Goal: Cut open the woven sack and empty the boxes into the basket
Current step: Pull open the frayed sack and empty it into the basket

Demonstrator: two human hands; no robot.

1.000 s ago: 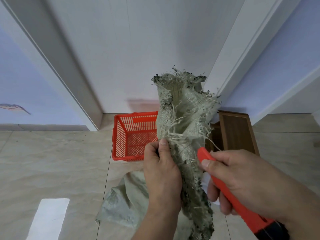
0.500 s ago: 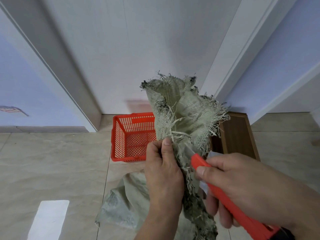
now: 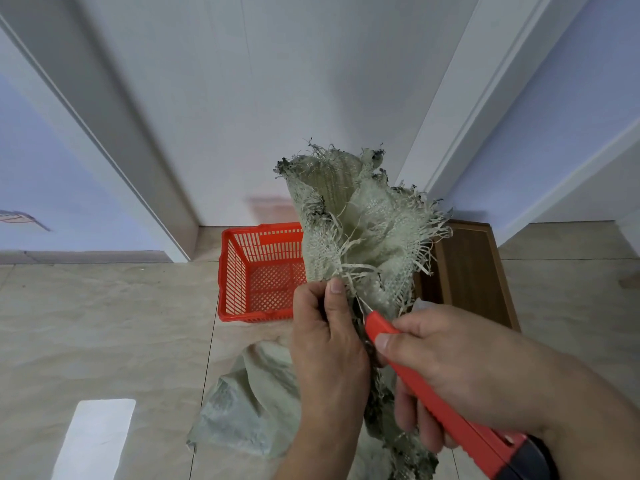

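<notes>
A white door (image 3: 277, 109) and pale walls stand over a beige tiled floor (image 3: 104, 323), which fills the lower half of the view. On that floor, at about twelve o'clock from the hands, sits the red basket (image 3: 258, 271), close to the door and with nothing visible inside it; a brown wooden panel (image 3: 474, 271) lies at about two o'clock, just beside the sack. The woven sack (image 3: 356, 223) is bunched and held upright in the middle of the view, its frayed mouth fanning out above the hands and its body trailing down to the floor at about seven o'clock. The left hand (image 3: 329, 348) pinches the gathered neck between thumb and fingers. The right hand (image 3: 460, 368) is wrapped around a red utility knife (image 3: 440, 393), whose thin blade tip touches the neck just above the left thumb. No boxes are visible, so they are presumably inside the sack. The step in hand looks like the cutting, with emptying not yet begun. The next move probably calls for drawing the blade through the tight neck and away from the pinching fingers, which sit very close to the edge, while the left hand holds the weave taut.
</notes>
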